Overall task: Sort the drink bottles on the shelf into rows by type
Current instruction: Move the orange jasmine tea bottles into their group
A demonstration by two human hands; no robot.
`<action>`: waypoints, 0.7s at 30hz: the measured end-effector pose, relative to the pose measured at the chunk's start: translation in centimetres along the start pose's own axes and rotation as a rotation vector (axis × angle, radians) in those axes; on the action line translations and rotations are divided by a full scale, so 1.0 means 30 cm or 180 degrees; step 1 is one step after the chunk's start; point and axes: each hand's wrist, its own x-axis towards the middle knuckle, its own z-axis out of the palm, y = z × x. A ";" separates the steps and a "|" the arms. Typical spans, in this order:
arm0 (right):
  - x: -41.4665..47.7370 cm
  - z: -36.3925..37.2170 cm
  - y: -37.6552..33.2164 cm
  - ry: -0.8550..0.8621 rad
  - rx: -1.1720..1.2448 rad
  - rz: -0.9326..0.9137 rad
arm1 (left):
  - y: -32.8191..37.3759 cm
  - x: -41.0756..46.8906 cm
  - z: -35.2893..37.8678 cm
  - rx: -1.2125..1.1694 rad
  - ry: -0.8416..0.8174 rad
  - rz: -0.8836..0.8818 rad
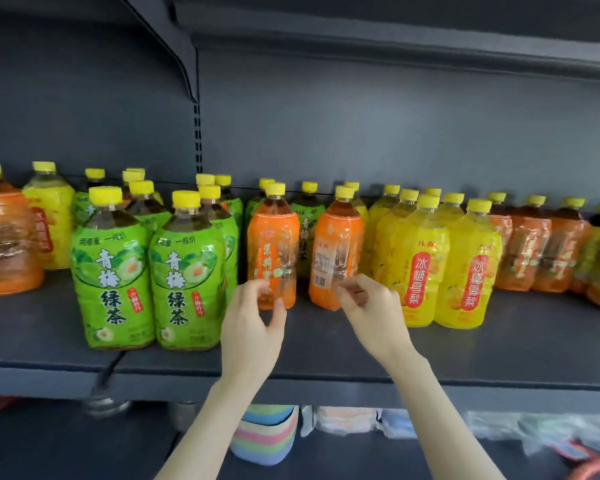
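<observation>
Orange bottles point(272, 251) stand on the shelf point(326, 344) just beyond both sets of fingers (neither gripped); left hand point(250, 327) and right hand point(371, 310) hover loosely curled, holding nothing.

The shelf point(326, 341) and its back panel point(361, 133) are dark grey, and every bottle on it has a yellow cap point(186, 199). Two front bottles point(113, 271) wear bright green labels with pale plum pictures and white and dark green characters; two middle bottles point(272, 247) wear orange labels over amber drink; two right bottles point(418, 268) wear yellow labels with a red panel of white characters. Below stands a holder point(264, 434) striped pastel blue, yellow, pink and green.
</observation>
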 end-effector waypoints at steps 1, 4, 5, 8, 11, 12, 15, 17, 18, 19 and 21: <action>0.022 -0.006 0.018 -0.0007 0.0065 -0.0003 | 0.009 0.019 0.018 0.0057 0.0046 -0.0077; 0.085 0.001 0.055 -0.0059 0.0216 -0.0004 | 0.026 0.076 0.061 0.0249 0.0030 -0.0262; 0.105 0.008 0.064 -0.0050 0.0255 -0.0013 | 0.027 0.093 0.074 0.0284 0.0008 -0.0335; 0.164 0.030 0.087 0.0026 0.0418 -0.0031 | 0.012 0.142 0.108 0.0279 -0.0077 -0.0560; 0.216 0.054 0.107 -0.0105 0.0672 0.0174 | -0.016 0.194 0.138 -0.0071 -0.0252 -0.0850; 0.229 0.065 0.116 -0.0180 0.0833 0.0244 | -0.025 0.211 0.147 -0.0243 -0.0313 -0.1001; 0.246 0.094 0.130 -0.0327 0.1437 0.0623 | -0.059 0.233 0.166 -0.0526 -0.0387 -0.1295; 0.249 0.116 0.150 -0.0212 0.1282 0.0705 | -0.079 0.223 0.173 -0.0560 -0.0331 -0.1255; 0.249 0.125 0.161 -0.0139 0.1057 0.0697 | -0.087 0.215 0.177 -0.0558 -0.0278 -0.1216; 0.245 0.131 0.164 -0.0071 0.0785 0.0703 | -0.093 0.207 0.179 -0.0519 -0.0219 -0.1174; 0.234 0.148 0.171 0.0088 0.0407 0.0614 | -0.105 0.191 0.183 -0.0374 -0.0109 -0.1065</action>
